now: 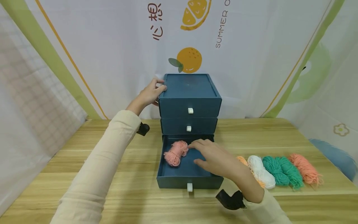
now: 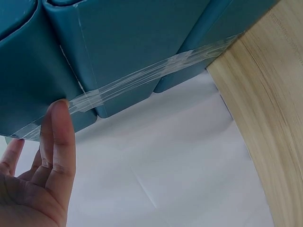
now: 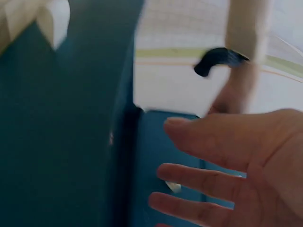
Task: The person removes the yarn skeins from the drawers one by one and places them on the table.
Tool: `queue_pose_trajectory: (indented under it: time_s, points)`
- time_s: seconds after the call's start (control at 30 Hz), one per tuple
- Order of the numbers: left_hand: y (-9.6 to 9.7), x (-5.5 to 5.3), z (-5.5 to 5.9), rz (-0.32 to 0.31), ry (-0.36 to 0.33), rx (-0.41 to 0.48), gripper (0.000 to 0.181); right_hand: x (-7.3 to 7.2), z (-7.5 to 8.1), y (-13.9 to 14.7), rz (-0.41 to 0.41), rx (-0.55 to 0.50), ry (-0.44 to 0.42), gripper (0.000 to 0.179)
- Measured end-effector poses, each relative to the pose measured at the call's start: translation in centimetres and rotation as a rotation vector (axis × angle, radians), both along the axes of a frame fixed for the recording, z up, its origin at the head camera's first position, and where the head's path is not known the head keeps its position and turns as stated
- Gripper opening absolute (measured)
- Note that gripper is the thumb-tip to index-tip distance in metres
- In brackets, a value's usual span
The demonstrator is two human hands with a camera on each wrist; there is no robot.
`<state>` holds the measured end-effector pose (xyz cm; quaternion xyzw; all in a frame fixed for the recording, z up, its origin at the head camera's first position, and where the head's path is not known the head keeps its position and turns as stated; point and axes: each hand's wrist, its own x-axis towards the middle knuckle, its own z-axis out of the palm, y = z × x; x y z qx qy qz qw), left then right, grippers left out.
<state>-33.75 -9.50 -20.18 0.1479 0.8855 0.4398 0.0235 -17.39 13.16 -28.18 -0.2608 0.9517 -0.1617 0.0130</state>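
A dark blue drawer cabinet (image 1: 190, 87) stands on the table with its bottom drawer (image 1: 181, 170) pulled out. Inside the drawer, on the left, lies a tied skein of pink yarn (image 1: 176, 153). My right hand (image 1: 221, 158) is over the drawer's right part, fingers spread toward the yarn and nothing held. In the right wrist view the fingers of this hand (image 3: 227, 175) are extended and apart. My left hand (image 1: 151, 91) touches the cabinet's upper left edge. The left wrist view shows its fairly straight fingers (image 2: 61, 142) against the cabinet's taped side.
To the right of the drawer lies a row of yarn skeins: orange (image 1: 242, 160), white (image 1: 260, 171), green (image 1: 282, 171) and coral (image 1: 305, 169). The two upper drawers (image 1: 176, 108) are closed, each with a white pull tab. A printed curtain (image 1: 117, 46) hangs behind the wooden table (image 1: 134, 174).
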Motion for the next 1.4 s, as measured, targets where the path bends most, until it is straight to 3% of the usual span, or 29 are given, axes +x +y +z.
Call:
queue_pose_trajectory:
  time_s: [0.23,0.4,0.63,0.8,1.0,1.4]
  points:
    - [-0.1,-0.1,0.1,0.001,-0.008,0.003,0.052,-2.3,-2.2,-3.3,0.073,-0.035,-0.104,0.051]
    - [-0.1,-0.2,0.2,-0.006,-0.013,-0.002,0.053,-3.3,-3.4,-4.4,0.138,-0.055,-0.121,0.055]
    - [0.0,-0.2,0.1,-0.005,-0.012,0.000,0.053,-3.6,-4.1,-4.6,0.081,0.007,-0.102,0.058]
    - [-0.1,-0.2,0.1,-0.002,-0.003,-0.005,0.053,-3.7,-4.3,-4.4,0.055,0.055,-0.003,0.044]
    - [0.0,0.0,0.2,-0.007,-0.008,-0.003,0.053,-3.8,-4.5,-4.4,-0.002,0.123,0.019,0.034]
    - [-0.1,0.0,0.2,-0.007,-0.016,0.006,0.053,-3.9,-4.1,-3.8,-0.055,0.072,0.082,0.020]
